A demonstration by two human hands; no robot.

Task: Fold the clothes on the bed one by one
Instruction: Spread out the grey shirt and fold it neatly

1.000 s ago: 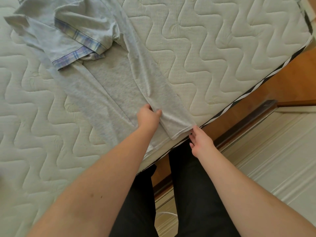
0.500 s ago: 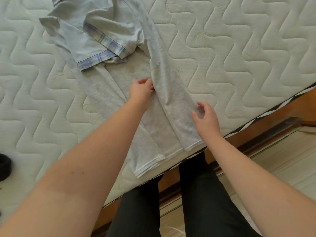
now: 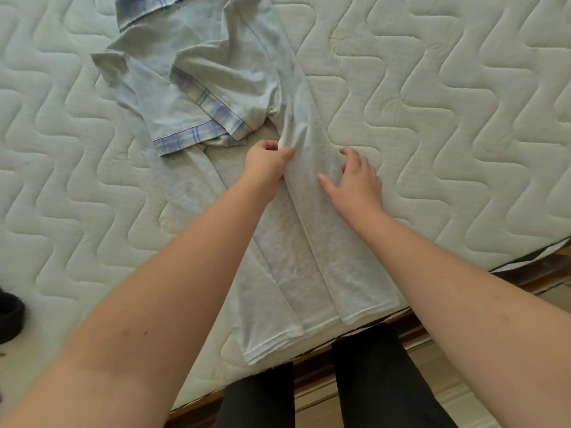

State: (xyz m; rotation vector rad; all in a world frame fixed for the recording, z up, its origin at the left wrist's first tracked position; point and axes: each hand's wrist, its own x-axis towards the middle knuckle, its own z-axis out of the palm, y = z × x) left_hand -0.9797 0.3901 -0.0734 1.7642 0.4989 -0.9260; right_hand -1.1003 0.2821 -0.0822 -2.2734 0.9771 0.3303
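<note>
A pale grey knit polo shirt [image 3: 234, 88] lies on the bed [image 3: 432, 118], running from the upper left of the frame down to the lower centre, where its hem reaches the mattress edge. The fabric looks soft and faintly heathered; its collar and short-sleeve cuffs are trimmed in a blue and cream plaid band. Both long sides of the body are folded inward, giving a narrow strip with straight creases. The collar is cut off by the top edge of the frame.

The left hand [image 3: 265, 166], at centre frame, pinches a raised ridge of the folded right-hand panel between thumb and curled fingers. The right hand [image 3: 355, 180], just right of it, rests on the same panel with fingers spread and bent; whether they pinch any cloth cannot be made out.

The mattress cover is off-white, quilted in a repeating zigzag stitch with a puffy surface. Along the lower right a wooden bed frame [image 3: 540, 273] shows. Dark trousers [image 3: 370, 381] fill the bottom centre. A black object [image 3: 9, 316] at the left edge is largely cut off and cannot be identified.
</note>
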